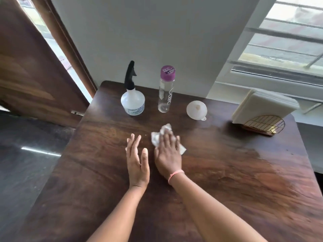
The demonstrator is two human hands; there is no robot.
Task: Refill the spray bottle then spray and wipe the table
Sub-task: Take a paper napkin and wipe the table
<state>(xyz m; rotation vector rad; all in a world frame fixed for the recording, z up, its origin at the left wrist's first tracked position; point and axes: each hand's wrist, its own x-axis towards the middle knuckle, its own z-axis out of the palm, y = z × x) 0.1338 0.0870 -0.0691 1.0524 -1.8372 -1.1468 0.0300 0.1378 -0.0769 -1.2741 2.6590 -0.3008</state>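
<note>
1. The right hand (168,151), a pink band (175,175) at its wrist, lies palm down on a crumpled white paper napkin (158,137), its fingers straight and pressing the napkin flat onto the dark wooden table (227,180).
2. The left hand (137,159) rests just beside it on the tabletop, fingers straight and close together, holding nothing.
3. The spray bottle (132,100), white-bodied with a black trigger head, stands upright near the table's far edge.
4. Just right of it stands a clear water bottle (166,91) with a purple cap.
5. A white funnel (197,109) lies further right, well apart from the hands.
6. At the far right corner a gold wire holder (265,124) props a stack of napkins (265,105).
7. The wood right of the hands shows a wet sheen.
</note>
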